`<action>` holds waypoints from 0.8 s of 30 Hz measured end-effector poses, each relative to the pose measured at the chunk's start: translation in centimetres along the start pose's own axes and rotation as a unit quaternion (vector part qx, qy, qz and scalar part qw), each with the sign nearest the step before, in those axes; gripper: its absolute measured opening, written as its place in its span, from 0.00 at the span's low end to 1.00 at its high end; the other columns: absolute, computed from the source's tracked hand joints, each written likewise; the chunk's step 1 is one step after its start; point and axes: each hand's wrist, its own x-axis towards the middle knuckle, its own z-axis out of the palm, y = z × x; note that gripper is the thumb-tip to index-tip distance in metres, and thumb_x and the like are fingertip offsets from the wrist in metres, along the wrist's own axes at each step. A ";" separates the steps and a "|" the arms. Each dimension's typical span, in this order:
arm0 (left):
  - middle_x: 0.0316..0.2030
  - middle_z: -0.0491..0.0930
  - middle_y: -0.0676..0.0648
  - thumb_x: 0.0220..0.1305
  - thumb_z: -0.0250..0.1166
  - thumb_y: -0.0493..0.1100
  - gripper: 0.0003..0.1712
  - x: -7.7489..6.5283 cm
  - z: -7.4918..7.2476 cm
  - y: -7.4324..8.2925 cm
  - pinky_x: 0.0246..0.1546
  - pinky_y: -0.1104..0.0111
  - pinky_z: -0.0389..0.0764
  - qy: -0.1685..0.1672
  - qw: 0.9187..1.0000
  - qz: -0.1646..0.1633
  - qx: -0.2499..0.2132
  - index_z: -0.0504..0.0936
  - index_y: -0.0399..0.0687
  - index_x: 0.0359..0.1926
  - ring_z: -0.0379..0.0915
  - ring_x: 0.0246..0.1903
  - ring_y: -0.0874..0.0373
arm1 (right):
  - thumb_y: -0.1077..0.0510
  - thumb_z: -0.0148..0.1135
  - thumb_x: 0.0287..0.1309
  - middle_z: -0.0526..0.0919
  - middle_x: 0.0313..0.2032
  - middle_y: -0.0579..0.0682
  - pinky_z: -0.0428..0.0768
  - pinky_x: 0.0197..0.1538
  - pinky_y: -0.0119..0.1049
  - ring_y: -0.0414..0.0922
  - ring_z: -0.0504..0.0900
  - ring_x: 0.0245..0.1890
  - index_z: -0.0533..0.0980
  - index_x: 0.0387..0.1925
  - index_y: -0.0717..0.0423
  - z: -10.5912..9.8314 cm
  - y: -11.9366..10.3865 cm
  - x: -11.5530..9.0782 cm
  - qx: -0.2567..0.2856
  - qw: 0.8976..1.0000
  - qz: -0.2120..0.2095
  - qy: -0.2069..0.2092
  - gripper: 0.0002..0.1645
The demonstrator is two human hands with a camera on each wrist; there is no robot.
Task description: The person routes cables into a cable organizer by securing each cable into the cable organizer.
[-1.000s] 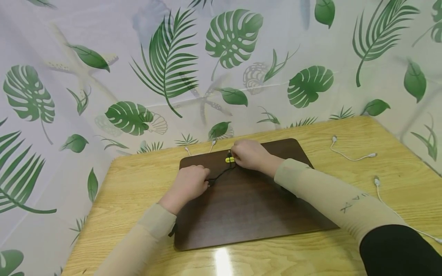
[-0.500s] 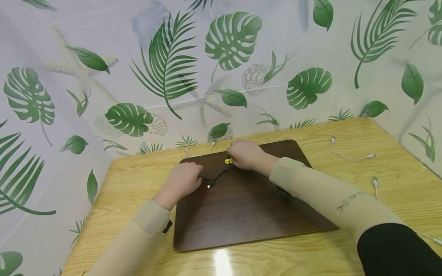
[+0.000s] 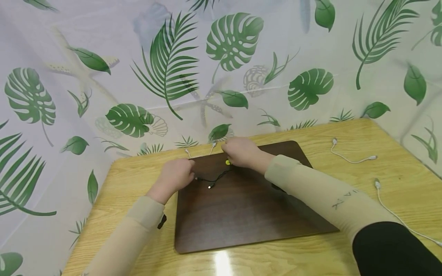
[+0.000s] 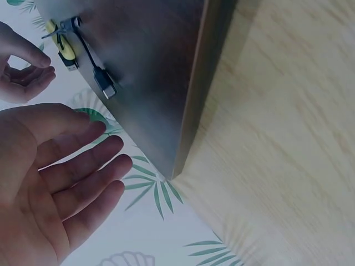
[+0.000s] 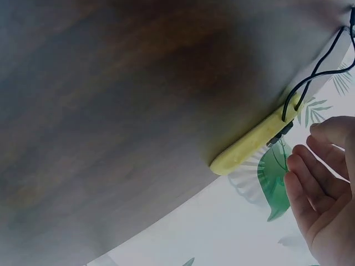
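A black cable (image 3: 216, 179) with small plugs at its ends lies on the dark brown board (image 3: 248, 211). In the right wrist view it loops through holes in a flat yellow bar (image 5: 249, 143) with rounded ends, near the board's far edge. My right hand (image 3: 241, 152) hovers beside the bar, fingers loosely bent, holding nothing; it hides most of the bar in the head view. Over the board's far left corner, my left hand (image 3: 175, 175) has let its fingers spread, its palm bare in the left wrist view. A cable plug (image 4: 105, 82) lies beyond those fingertips.
White cables lie on the wooden table (image 3: 131, 191): one at the back right (image 3: 348, 158), another white cable (image 3: 397, 214) at the right, and white cable ends (image 3: 213, 145) behind the board. A leaf-patterned cloth (image 3: 235, 76) rises behind the table.
My left hand has let go of the black cable's end and drawn back to the left, leaving the plugs on the board. My right hand has shifted slightly left over the yellow bar.
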 end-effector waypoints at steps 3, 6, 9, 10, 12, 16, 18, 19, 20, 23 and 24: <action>0.24 0.79 0.47 0.63 0.67 0.36 0.13 0.2 -0.1 -0.3 0.28 0.51 0.81 0.001 1.000 -0.005 -0.002 0.73 0.48 0.25 0.78 0.25 0.49 | 0.68 0.58 0.65 0.85 0.33 0.54 0.84 0.38 0.48 0.51 0.84 0.35 0.79 0.30 0.56 -0.1 0.0 0.3 0.002 1.000 -0.003 0.002 0.08; 0.27 0.83 0.45 0.63 0.66 0.36 0.10 0.3 -0.1 -0.5 0.30 0.49 0.82 0.001 1.000 -0.010 0.000 0.75 0.48 0.26 0.83 0.29 0.46 | 0.69 0.57 0.66 0.85 0.34 0.54 0.84 0.38 0.48 0.51 0.84 0.34 0.80 0.32 0.56 -0.1 0.0 0.7 0.005 1.000 -0.003 0.004 0.09; 0.29 0.84 0.44 0.62 0.66 0.34 0.09 0.5 -0.2 -0.8 0.31 0.49 0.83 0.006 1.000 -0.011 0.004 0.76 0.47 0.27 0.84 0.31 0.45 | 0.70 0.56 0.66 0.85 0.34 0.54 0.84 0.38 0.47 0.51 0.84 0.34 0.80 0.33 0.57 0.0 0.0 1.0 0.006 1.000 -0.003 0.009 0.10; 0.29 0.84 0.44 0.61 0.66 0.34 0.09 0.6 -0.2 -0.8 0.31 0.49 0.83 0.009 1.000 -0.010 0.006 0.76 0.47 0.27 0.84 0.31 0.45 | 0.70 0.56 0.65 0.85 0.34 0.54 0.84 0.39 0.47 0.51 0.84 0.35 0.80 0.33 0.57 0.0 0.1 1.1 0.004 1.000 -0.005 0.013 0.10; 0.28 0.83 0.44 0.61 0.65 0.33 0.09 0.8 -0.2 -0.9 0.30 0.49 0.82 0.014 1.000 -0.009 0.007 0.76 0.47 0.27 0.84 0.30 0.45 | 0.71 0.57 0.64 0.86 0.36 0.55 0.85 0.39 0.47 0.52 0.85 0.36 0.81 0.34 0.57 0.0 0.1 1.2 0.002 1.000 -0.008 0.018 0.10; 0.25 0.80 0.46 0.61 0.64 0.31 0.11 1.2 -0.2 -1.2 0.28 0.50 0.81 0.024 1.000 -0.007 0.006 0.75 0.47 0.25 0.80 0.27 0.47 | 0.72 0.59 0.63 0.87 0.38 0.54 0.86 0.42 0.46 0.53 0.87 0.39 0.83 0.38 0.57 0.0 0.0 1.6 0.001 1.000 -0.011 0.023 0.11; 0.24 0.78 0.46 0.61 0.63 0.31 0.12 1.5 -0.2 -1.4 0.27 0.51 0.80 0.029 1.000 -0.007 0.005 0.74 0.48 0.24 0.78 0.26 0.48 | 0.72 0.59 0.64 0.87 0.40 0.55 0.87 0.44 0.46 0.53 0.88 0.40 0.84 0.40 0.58 0.0 -0.1 1.9 0.005 1.000 -0.010 0.019 0.11; 0.24 0.79 0.46 0.61 0.63 0.30 0.12 1.7 -0.1 -1.4 0.28 0.51 0.80 0.032 0.999 -0.004 0.006 0.74 0.47 0.24 0.78 0.27 0.48 | 0.72 0.60 0.64 0.88 0.41 0.55 0.87 0.45 0.46 0.53 0.88 0.41 0.84 0.41 0.58 0.0 -0.1 2.0 0.007 1.000 -0.010 0.018 0.11; 0.25 0.79 0.46 0.61 0.63 0.30 0.12 1.9 -0.1 -1.5 0.27 0.52 0.80 0.033 0.999 -0.006 0.006 0.75 0.48 0.24 0.78 0.27 0.49 | 0.71 0.59 0.66 0.88 0.41 0.56 0.87 0.45 0.46 0.54 0.88 0.41 0.84 0.42 0.58 0.0 -0.2 2.2 0.006 1.000 -0.008 0.014 0.11; 0.27 0.82 0.46 0.61 0.63 0.30 0.10 2.4 0.0 -1.8 0.30 0.52 0.82 0.028 1.000 -0.011 0.007 0.78 0.47 0.26 0.81 0.30 0.48 | 0.70 0.58 0.69 0.87 0.43 0.56 0.87 0.47 0.47 0.54 0.88 0.43 0.85 0.44 0.58 0.0 -0.4 2.6 0.003 1.000 -0.002 0.003 0.12; 0.29 0.84 0.46 0.62 0.63 0.30 0.09 2.5 0.0 -1.9 0.32 0.52 0.83 0.025 1.000 -0.013 0.007 0.80 0.47 0.27 0.82 0.31 0.48 | 0.70 0.58 0.70 0.87 0.43 0.56 0.87 0.47 0.46 0.54 0.88 0.43 0.84 0.45 0.57 0.1 -0.4 2.8 0.001 1.000 0.001 -0.001 0.12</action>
